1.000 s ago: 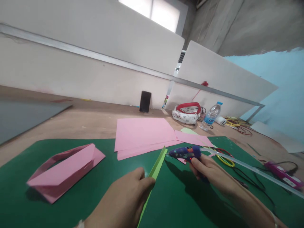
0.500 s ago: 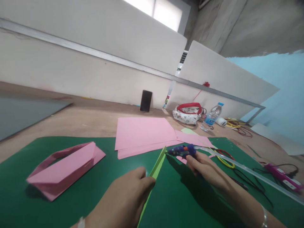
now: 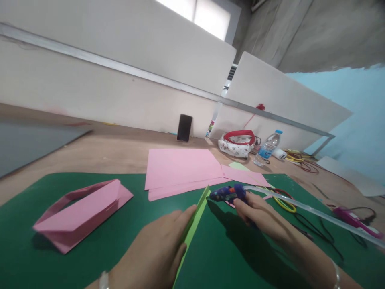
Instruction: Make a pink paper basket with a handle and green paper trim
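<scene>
A left hand (image 3: pixel 159 241) grasps a folded strip of green paper (image 3: pixel 197 218), fingers stretched nearly straight along it, over the middle of a green mat (image 3: pixel 114 253), while a right hand (image 3: pixel 255 208) closes around the handle of a dark blue glue gun (image 3: pixel 228 194), its nozzle at the strip's far end (whether the two touch is hard to tell). A long translucent glue stick (image 3: pixel 288 204) trails from the gun toward the mat's right edge. A folded pink paper piece (image 3: pixel 81 212) sits near the mat's left edge; pink sheets (image 3: pixel 180 168) overlap its far edge.
</scene>
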{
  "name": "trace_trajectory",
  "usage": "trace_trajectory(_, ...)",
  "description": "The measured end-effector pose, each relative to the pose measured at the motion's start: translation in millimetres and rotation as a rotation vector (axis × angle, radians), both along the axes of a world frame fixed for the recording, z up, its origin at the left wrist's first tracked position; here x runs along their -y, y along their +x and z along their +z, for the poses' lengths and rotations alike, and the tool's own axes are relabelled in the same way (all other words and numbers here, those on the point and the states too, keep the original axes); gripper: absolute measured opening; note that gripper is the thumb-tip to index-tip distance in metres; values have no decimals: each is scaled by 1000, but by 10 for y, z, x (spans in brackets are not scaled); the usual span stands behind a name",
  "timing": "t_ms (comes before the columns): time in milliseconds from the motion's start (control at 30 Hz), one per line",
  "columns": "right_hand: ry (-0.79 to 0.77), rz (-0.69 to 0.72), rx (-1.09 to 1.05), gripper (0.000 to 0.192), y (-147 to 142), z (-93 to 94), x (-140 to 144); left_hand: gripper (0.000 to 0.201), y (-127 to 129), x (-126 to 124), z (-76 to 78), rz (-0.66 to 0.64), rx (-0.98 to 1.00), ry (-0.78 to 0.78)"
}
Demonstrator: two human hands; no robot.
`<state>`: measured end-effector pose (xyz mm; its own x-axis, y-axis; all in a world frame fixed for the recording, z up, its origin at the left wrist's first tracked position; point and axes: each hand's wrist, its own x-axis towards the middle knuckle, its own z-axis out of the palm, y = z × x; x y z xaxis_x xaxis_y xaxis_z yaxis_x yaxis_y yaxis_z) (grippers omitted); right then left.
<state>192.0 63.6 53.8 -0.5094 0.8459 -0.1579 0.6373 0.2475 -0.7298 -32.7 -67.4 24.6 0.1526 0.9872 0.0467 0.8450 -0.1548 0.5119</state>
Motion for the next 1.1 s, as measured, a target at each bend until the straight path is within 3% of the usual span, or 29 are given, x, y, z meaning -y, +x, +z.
trace_trajectory(333, 30, 6, -43, 35, -6, -35, -141, 36, 38, 2, 60, 22, -80, -84)
trace_trajectory(533, -13, 18, 14, 35, -18, 38, -36, 35, 13, 1, 55, 36, -48, -79)
trace_trajectory(767, -62, 124, 112, 37, -28, 204, 191, 38, 44, 3, 53, 56, -68, -109)
trace_trajectory(967, -208, 186, 75, 35, -34, 254, 362, 33, 52, 18, 85, 33, -58, -99)
trace_trajectory(1100, -130, 128, 111, 38, -44, 227, 276, 31, 54, 34, 87, 21, -39, -90)
